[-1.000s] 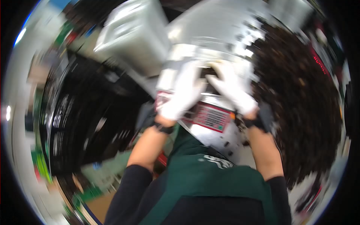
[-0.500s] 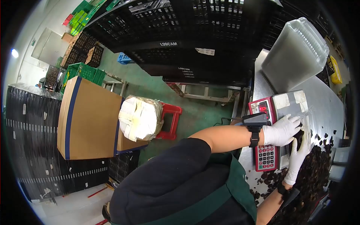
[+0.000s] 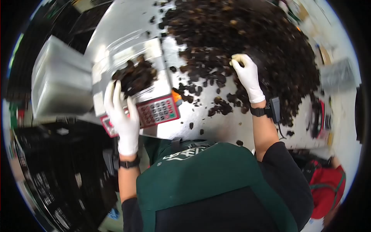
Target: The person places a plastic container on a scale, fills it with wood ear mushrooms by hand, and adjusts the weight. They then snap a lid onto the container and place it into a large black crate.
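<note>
A clear plastic clamshell (image 3: 129,40) with its lid folded back rests on a digital scale (image 3: 158,110) with a red keypad panel. Dark brown, mushroom-like pieces (image 3: 137,75) lie heaped in it. My left hand (image 3: 123,116), in a white glove, reaches over the scale with fingers apart, its fingertips at the near left side of the heap. Off to the right, my gloved right hand (image 3: 247,75) hovers at the big pile of the same dark pieces (image 3: 278,58). Its fingers curl in to the thumb; whatever they hold is too small to make out.
Stacked clear plastic containers (image 3: 58,83) stand left of the scale. Loose pieces lie scattered over the metal table (image 3: 201,125). Black crates (image 3: 65,166) fill the lower left. A person in red (image 3: 328,189) is at the lower right.
My view has swung from the aisle round to the table. Both hands were together at the scale; now the right is away over the pile, while the left stays by the clamshell.
</note>
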`<state>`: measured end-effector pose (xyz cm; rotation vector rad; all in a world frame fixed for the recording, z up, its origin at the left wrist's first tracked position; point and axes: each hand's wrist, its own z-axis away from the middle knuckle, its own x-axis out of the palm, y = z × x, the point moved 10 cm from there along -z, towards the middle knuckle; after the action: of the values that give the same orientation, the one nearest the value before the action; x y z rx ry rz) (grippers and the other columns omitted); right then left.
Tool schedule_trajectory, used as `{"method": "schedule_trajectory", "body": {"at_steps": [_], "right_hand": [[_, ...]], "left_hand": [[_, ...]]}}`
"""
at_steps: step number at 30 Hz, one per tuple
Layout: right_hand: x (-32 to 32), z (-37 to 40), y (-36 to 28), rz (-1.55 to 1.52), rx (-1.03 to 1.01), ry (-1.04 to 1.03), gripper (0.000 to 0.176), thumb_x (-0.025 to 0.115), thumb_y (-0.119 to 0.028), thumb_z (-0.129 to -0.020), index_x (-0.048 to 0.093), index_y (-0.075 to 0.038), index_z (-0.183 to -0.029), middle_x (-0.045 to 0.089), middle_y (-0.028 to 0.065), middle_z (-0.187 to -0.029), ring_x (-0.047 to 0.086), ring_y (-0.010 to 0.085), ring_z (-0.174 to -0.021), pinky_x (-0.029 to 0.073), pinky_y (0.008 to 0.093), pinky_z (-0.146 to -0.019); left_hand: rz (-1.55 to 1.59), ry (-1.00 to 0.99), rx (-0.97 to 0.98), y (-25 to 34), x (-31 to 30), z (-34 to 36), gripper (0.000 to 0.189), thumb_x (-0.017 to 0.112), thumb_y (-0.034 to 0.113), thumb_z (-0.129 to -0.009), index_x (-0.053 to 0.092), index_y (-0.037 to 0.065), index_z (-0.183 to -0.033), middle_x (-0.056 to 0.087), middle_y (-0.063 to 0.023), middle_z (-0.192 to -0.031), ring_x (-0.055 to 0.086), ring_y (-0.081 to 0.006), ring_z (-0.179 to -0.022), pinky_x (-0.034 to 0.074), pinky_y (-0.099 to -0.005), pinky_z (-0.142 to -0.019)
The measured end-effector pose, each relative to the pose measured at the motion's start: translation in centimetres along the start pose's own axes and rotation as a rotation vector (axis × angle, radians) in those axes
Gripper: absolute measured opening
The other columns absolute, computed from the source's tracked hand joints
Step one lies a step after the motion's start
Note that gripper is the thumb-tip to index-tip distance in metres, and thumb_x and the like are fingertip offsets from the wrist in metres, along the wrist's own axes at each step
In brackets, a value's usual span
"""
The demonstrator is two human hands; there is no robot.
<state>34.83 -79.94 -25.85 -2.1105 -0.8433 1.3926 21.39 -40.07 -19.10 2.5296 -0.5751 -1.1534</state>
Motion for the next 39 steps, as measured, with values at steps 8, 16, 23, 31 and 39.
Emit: {"method": "schedule_trajectory", "body": {"at_steps": [8, 16, 23, 31, 39], "right_hand": [[-2.0, 11.3, 6.5, 0.058, 0.236, 0.043, 0.014, 0.070, -0.014, -0.084, 0.068, -0.002, -0.078, 0.068, 0.0117, -0.083, 0.066, 0.0299, -0.083, 0.052, 0.0378, -0.078], [8.6, 3.1, -1.3, 0.163, -0.046, -0.251, 0.078, 0.081, -0.036, -0.073, 0.051, -0.024, -0.144, 0.040, 0.0180, -0.152, 0.037, 0.0398, -0.139, 0.035, 0.0566, -0.111], [17.3, 1.5, -3.6, 0.406, -0.310, -0.395, 0.058, 0.073, -0.045, -0.082, 0.059, -0.030, -0.135, 0.042, 0.0113, -0.153, 0.042, 0.0327, -0.137, 0.048, 0.0542, -0.092], [15.7, -1.5, -0.9, 0.019, -0.073, -0.223, 0.012, 0.068, -0.025, -0.084, 0.076, -0.019, -0.091, 0.065, 0.0068, -0.100, 0.066, 0.0275, -0.090, 0.054, 0.0392, -0.078], [13.7, -2.7, 3.3, -0.087, 0.101, -0.239, 0.023, 0.067, -0.025, -0.083, 0.074, -0.009, -0.098, 0.069, 0.0128, -0.106, 0.065, 0.0303, -0.100, 0.052, 0.0374, -0.090]], "left_hand": [[0.366, -0.613, 0.512, 9.0, 8.6, 11.7, 0.041, 0.065, -0.003, -0.076, 0.066, 0.002, -0.116, 0.067, -0.0132, -0.112, 0.067, -0.0316, -0.099, 0.055, -0.0387, -0.085], [0.404, -0.813, 0.511, 5.7, 11.3, 15.7, 0.042, 0.064, 0.003, -0.079, 0.063, 0.003, -0.122, 0.064, -0.0135, -0.116, 0.063, -0.0317, -0.109, 0.051, -0.0411, -0.088], [0.354, -0.865, 0.379, 4.4, 12.6, 17.4, 0.043, 0.062, 0.007, -0.080, 0.062, 0.006, -0.123, 0.062, -0.0097, -0.121, 0.060, -0.0286, -0.109, 0.049, -0.0402, -0.093], [0.283, -0.838, 0.392, 5.2, 12.0, 16.4, 0.035, 0.062, 0.008, -0.078, 0.065, 0.009, -0.113, 0.063, -0.0046, -0.115, 0.061, -0.0232, -0.106, 0.050, -0.0367, -0.091], [0.284, -0.730, 0.290, 4.9, 9.2, 13.9, 0.034, 0.065, 0.000, -0.073, 0.066, 0.008, -0.106, 0.065, -0.0039, -0.106, 0.063, -0.0246, -0.096, 0.051, -0.0380, -0.083]]}}
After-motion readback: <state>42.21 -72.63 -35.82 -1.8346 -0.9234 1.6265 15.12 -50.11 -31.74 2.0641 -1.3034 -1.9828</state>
